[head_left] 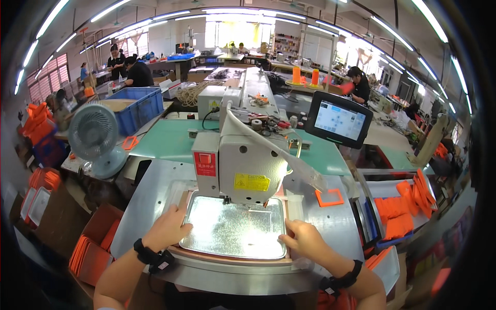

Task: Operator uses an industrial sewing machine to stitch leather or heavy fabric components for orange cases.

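Observation:
A shiny silvery rectangular panel [227, 230] with rounded corners and a raised rim lies flat under the head of a large sewing machine [248, 165]. My left hand [168, 227] is at its left edge, thumb over the rim and fingers curled beside it. At the right edge my right hand [308, 238] has its thumb and index finger bent against the rim. Both hands look closed on the panel, though the undersides of the fingers are hidden. The needle area just above the panel's far edge is partly covered by the machine head.
A control screen [338, 120] stands at the right of the machine. An orange frame-shaped piece [329, 197] lies on the metal table [150, 206]. Boxes of orange pieces [93, 248] flank the table, with more orange pieces [398, 212] at right. A fan [94, 132] stands left.

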A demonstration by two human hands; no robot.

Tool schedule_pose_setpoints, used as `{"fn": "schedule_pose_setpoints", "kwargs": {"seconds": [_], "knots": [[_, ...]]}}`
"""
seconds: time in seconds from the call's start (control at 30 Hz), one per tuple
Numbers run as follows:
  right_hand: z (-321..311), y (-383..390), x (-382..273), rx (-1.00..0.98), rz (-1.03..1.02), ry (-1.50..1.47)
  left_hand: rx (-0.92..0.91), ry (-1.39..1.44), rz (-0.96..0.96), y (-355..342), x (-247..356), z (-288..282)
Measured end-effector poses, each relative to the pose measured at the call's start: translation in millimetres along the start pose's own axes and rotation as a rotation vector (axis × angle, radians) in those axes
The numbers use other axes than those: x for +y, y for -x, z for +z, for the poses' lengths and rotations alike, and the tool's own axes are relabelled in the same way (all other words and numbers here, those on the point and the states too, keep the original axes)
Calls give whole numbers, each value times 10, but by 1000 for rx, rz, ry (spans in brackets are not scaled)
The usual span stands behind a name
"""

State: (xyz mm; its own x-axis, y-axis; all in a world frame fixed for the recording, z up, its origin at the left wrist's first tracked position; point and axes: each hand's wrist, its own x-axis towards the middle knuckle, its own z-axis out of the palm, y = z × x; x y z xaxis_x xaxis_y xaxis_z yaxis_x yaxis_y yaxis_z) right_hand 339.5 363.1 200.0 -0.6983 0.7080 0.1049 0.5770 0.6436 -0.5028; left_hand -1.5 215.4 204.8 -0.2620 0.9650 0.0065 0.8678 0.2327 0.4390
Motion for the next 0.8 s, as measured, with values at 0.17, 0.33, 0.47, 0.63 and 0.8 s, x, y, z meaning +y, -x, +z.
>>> {"fn": "schedule_pose_setpoints", "kwargs": {"seconds": [0.17,0.33,0.47,0.63,0.8], "knots": [[22,-43,15,-50,21,-148,147,70,-5,53,-14,44],[57,-289,-252,-210,78,-282,74,188,-206,213,-225,-117],[133,-390,-335,-201,34,-362,185,875,-135,520,10,-315],[236,-519,-228,-239,22,-395,368,1295,71,984,310,-156],[251,-547,-523,-342,156,-447,552,1355,245,861,898,320]]}}
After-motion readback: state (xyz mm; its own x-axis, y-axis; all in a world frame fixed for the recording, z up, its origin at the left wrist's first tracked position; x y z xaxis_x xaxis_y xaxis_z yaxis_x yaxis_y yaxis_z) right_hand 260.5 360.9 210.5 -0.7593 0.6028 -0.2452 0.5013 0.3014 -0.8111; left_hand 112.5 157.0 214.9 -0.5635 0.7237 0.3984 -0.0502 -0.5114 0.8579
